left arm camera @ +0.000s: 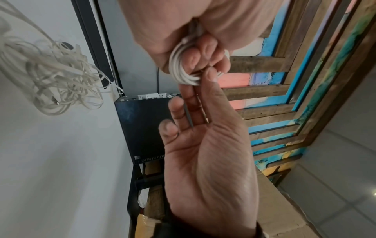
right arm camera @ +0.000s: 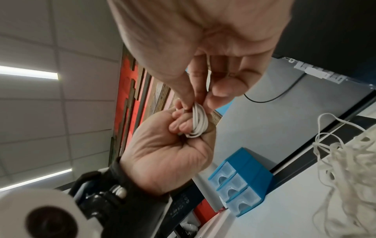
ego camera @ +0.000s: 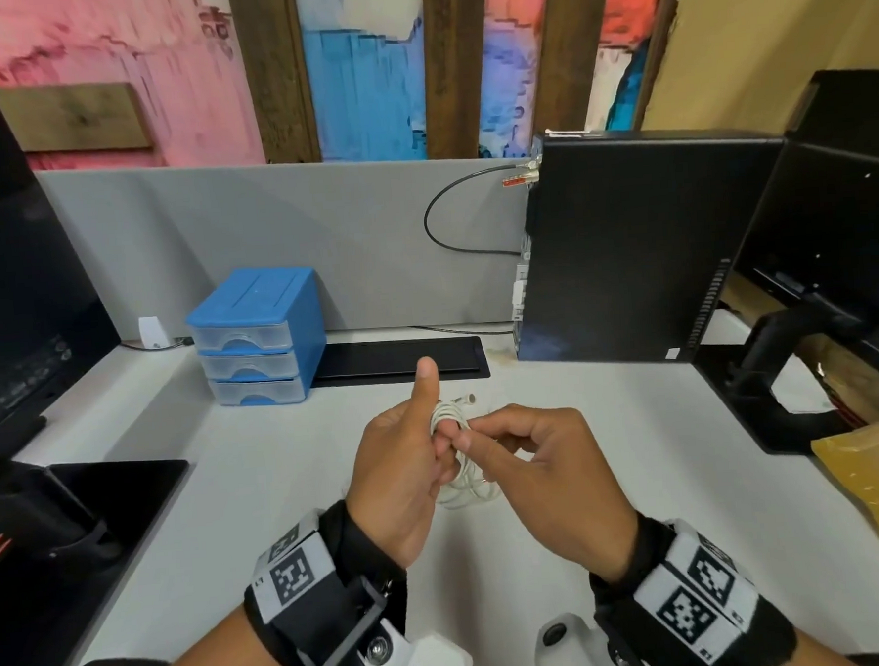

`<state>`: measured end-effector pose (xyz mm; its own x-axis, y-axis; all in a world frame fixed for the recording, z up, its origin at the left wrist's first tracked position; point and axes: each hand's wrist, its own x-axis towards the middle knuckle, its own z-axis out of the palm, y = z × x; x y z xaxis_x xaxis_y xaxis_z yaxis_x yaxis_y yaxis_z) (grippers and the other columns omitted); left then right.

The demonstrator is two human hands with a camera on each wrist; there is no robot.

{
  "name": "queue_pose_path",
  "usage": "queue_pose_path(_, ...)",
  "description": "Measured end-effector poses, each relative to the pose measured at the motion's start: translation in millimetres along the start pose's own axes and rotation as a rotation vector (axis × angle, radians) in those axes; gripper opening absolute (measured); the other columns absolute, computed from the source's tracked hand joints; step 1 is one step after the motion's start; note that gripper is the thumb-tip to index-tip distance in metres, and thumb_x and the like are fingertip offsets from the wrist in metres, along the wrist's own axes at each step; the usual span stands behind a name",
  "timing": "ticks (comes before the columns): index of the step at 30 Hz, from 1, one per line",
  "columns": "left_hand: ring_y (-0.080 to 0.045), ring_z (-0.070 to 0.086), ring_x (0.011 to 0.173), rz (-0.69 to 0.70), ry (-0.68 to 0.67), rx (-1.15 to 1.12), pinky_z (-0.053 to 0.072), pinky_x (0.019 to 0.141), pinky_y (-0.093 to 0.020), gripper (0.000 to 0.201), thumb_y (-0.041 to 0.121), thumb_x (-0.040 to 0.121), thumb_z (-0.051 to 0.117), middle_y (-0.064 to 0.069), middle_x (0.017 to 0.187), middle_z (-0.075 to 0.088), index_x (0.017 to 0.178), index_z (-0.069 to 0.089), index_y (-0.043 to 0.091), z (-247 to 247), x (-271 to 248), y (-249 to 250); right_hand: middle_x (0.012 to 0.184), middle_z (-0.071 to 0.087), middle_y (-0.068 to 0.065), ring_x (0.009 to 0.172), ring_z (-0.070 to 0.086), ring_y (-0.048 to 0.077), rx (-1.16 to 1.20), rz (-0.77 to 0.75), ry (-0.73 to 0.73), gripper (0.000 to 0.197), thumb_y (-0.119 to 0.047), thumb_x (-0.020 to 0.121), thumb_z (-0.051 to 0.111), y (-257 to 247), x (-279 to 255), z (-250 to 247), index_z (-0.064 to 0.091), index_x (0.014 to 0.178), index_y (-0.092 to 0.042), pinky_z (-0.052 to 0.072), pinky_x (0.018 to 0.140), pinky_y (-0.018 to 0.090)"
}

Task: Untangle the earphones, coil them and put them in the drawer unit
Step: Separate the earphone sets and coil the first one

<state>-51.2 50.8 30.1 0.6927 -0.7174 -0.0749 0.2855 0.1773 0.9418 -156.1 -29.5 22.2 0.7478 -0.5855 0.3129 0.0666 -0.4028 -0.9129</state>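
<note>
Left hand (ego camera: 402, 469) raised above the tabletop (ego camera: 613, 435), thumb pointing up, two fingers wrapped in white loops of the earphones (left arm camera: 181, 67). Right hand (ego camera: 533, 461) just beside it, palm down, thumb and forefinger pinching the cable at the coil, other fingers curled loosely. Loose heap of more white cable (left arm camera: 52, 80) lying on the tabletop below the hands. Farther back, blue drawer unit (ego camera: 260, 338) against the grey partition (ego camera: 265, 214), all three drawers closed. Black computer tower (ego camera: 628, 249) to the right.
</note>
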Motion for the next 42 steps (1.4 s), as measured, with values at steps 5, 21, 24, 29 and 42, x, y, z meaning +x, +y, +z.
queue_pose_path(5, -0.013, 0.026, 0.048, -0.009, -0.014, 0.015, 0.032, 0.057, -0.026, 0.058, 0.064, 0.084, 0.049, -0.002, 0.051, 0.026, 0.052, 0.039, 0.017, -1, 2, -6, 0.077, 0.071, -0.007, 0.071, 0.059, 0.012, -0.16, -0.093, 0.025, 0.016, -0.018, 0.093, 0.065, 5, -4, 5, 0.077, 0.082, -0.022, 0.044, 0.065, 0.015)
queue_pose_path(21, -0.013, 0.054, 0.055, -0.542, -0.477, -0.343, 0.051, 0.051, -0.022, 0.036, 0.02, 0.086, 0.064, -0.011, 0.083, 0.059, 0.119, 0.058, 0.007, -18, 19, -19, 0.068, 0.064, -0.013, 0.064, 0.057, 0.007, -0.296, -0.198, 0.113, 0.013, -0.018, 0.091, 0.067, -9, 18, -45, 0.075, 0.08, -0.017, 0.038, 0.056, 0.009)
queue_pose_path(24, -0.011, 0.058, 0.059, -0.455, -0.444, -0.285, 0.054, 0.055, -0.02, 0.024, 0.004, 0.074, 0.066, -0.009, 0.082, 0.062, 0.097, 0.073, 0.005, -22, 24, -18, 0.074, 0.067, -0.007, 0.063, 0.054, 0.009, -0.257, -0.229, -0.049, 0.011, -0.019, 0.091, 0.067, -14, 17, -49, 0.077, 0.085, -0.018, 0.036, 0.057, 0.009)
queue_pose_path(29, -0.021, 0.069, 0.071, -0.374, -0.399, -0.012, 0.059, 0.064, -0.028, 0.023, 0.001, 0.075, 0.074, -0.021, 0.095, 0.069, 0.098, 0.074, 0.0, -32, 32, -17, 0.078, 0.066, -0.015, 0.065, 0.054, 0.007, -0.329, -0.161, -0.372, 0.011, -0.024, 0.091, 0.068, -11, 13, -45, 0.079, 0.092, -0.021, 0.04, 0.059, 0.015)
queue_pose_path(42, -0.027, 0.066, 0.102, -0.184, -0.511, 0.256, 0.051, 0.1, -0.042, 0.036, 0.01, 0.08, 0.076, -0.023, 0.118, 0.068, 0.116, 0.071, 0.007, -31, 26, -7, 0.082, 0.069, -0.01, 0.064, 0.05, 0.007, -0.716, -0.142, -0.097, 0.017, -0.036, 0.091, 0.06, 16, 11, -24, 0.074, 0.09, -0.027, 0.048, 0.068, 0.029)
